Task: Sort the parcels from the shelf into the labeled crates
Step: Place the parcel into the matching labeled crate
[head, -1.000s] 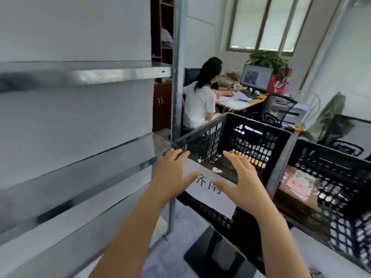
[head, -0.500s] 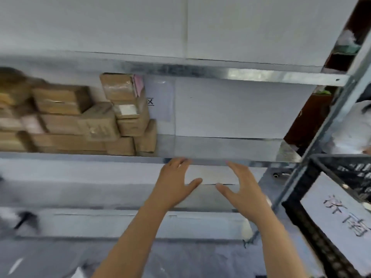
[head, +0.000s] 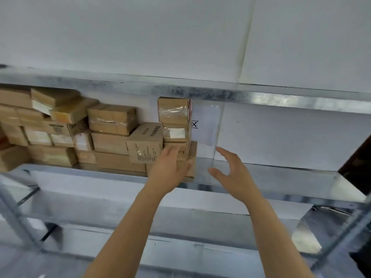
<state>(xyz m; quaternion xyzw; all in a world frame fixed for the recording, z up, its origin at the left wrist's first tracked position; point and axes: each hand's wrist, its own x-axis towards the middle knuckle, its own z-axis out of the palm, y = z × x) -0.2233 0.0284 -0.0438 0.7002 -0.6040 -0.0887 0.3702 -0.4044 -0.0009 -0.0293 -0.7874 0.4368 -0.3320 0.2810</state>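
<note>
Several brown cardboard parcels are stacked on the left half of a metal shelf. At the stack's right end, a printed parcel leans in front, and a taped parcel sits on top. My left hand reaches over the shelf edge, fingers straight, in front of the lowest right-end parcel; contact is unclear. My right hand hovers with spread fingers just right of the stack, holding nothing. No crates are in view.
A white wall panel backs the shelf, with a clear sleeve taped to it. Another metal shelf runs above and lower shelves below. A steel upright stands at the right.
My view swung left from the black crates to the shelf. Both hands moved up and forward to the right end of the parcel stack, still holding nothing.
</note>
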